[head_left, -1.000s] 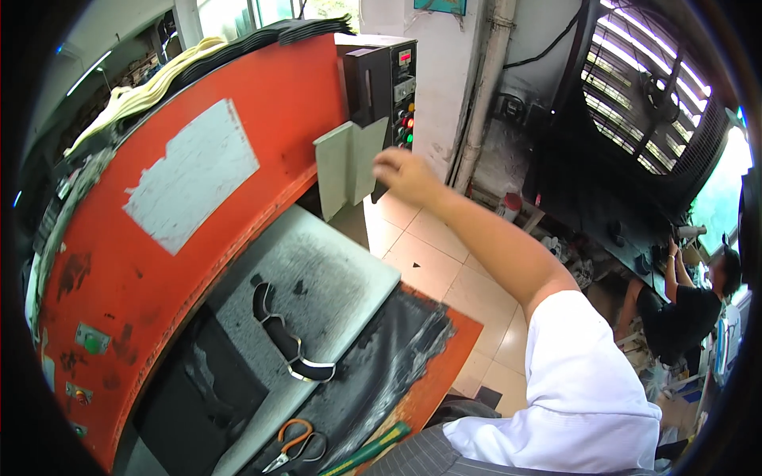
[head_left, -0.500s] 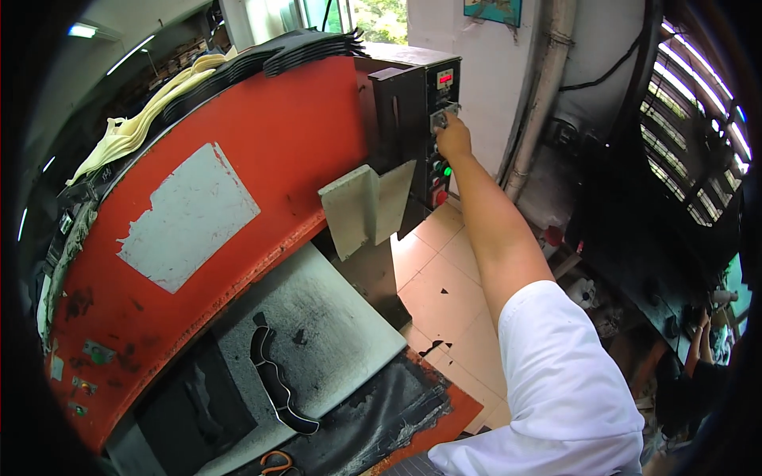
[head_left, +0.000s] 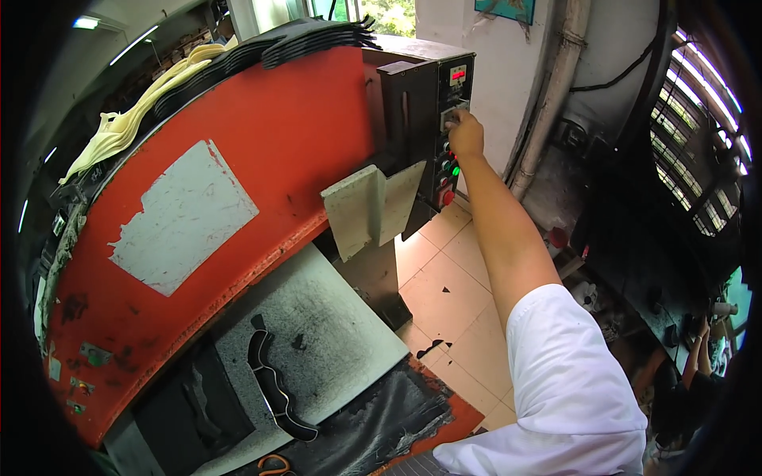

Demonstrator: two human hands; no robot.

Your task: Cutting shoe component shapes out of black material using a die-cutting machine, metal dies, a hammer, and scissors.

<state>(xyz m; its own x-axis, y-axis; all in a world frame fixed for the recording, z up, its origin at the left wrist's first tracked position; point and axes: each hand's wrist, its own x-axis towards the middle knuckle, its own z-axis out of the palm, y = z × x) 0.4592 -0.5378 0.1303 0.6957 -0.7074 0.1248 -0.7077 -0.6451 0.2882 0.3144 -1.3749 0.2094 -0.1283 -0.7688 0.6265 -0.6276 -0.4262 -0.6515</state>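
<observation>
At about one o'clock, a black control box (head_left: 432,131) with a red display and red and green buttons sits beside the orange press head (head_left: 230,214), the outstretched right hand (head_left: 465,133) pressing loosely curled fingertips against its panel, grasping nothing

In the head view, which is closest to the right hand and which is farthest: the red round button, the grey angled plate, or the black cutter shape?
From the right hand, on the control box:
1. Red round button, just below the hand on the box.
2. Grey angled plate, left of the box.
3. Black cutter shape, far down on the grey board.
</observation>
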